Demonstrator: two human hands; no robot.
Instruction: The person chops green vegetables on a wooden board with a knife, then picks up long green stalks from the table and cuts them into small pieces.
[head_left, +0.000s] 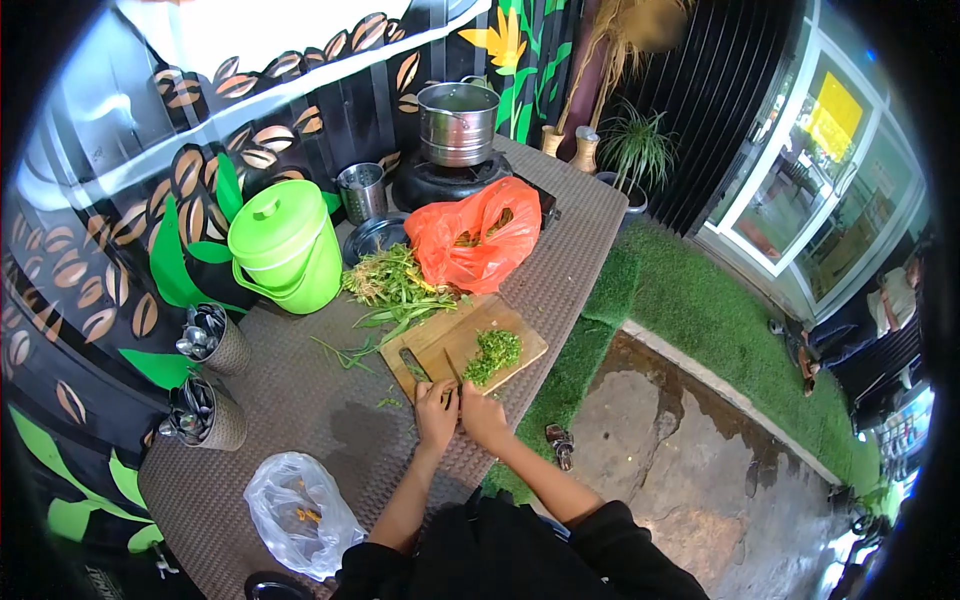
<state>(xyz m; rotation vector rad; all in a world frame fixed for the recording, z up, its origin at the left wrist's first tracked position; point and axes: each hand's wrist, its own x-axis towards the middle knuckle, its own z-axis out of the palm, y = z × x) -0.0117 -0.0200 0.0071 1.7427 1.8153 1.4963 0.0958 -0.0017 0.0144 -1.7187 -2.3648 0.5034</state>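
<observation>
Ideally, keep left hand point(437, 408), fingers curled, contents unclear, clear of knife point(453, 366) right hand point(482, 413) grips at near edge of cutting board point(428, 342).

Lighting's running bright and diffuse. White panel point(270, 30) past the table's point(285, 390) wall-side edge is blowing out; glass door point(800, 160) is showing bright. Steel pot point(458, 135) near the table's far corner is throwing highlights. Dark patch point(362, 428) is showing mid-table; shadow or wet, can't tell. Fingers point(435, 394) and board point(487, 312) are reading sharp. Fisheye is bowing outer lines; frame corners are showing black.
</observation>
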